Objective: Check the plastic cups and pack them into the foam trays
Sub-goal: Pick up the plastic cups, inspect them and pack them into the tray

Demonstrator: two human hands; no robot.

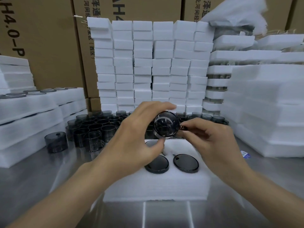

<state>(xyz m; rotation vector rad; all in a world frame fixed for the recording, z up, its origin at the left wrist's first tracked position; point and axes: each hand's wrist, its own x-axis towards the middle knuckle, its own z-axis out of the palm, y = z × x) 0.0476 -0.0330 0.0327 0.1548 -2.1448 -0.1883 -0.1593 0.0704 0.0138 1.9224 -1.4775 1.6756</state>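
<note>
Nearest you, the bare steel tabletop (pixel 49 178) runs to its front edge, and that strip is your freest room for moving. Just beyond sits the foam tray (pixel 156 186), at the middle of the tabletop toward the front. Two seated cups (pixel 185 162) fill its near pockets, a third shows partly under your left hand (pixel 138 137), and the far right pocket (pixel 181 145) looks open.

Above the tray's far edge you hold the cup (pixel 166 125) in the air, its round end turned to you. The left fingers (pixel 164 106) curl over its top with the thumb beneath, while your right hand (pixel 212 140) pinches a small part at its side (a handle, I think, though it is blurred). Turn it slowly against the light, checking wall and rim. Then lower it straight into the open pocket without brushing its neighbours.

Farther back, loose cups (pixel 95 125) crowd the tabletop, with a single cup (pixel 56 142) toward the left edge. Stacked trays (pixel 32 116) on the left and foam stacks (pixel 263 112) on the right hem you in, so keep your elbows narrow. Foam blocks (pixel 148 63) and cardboard boxes (pixel 49 38) wall the far edge.
</note>
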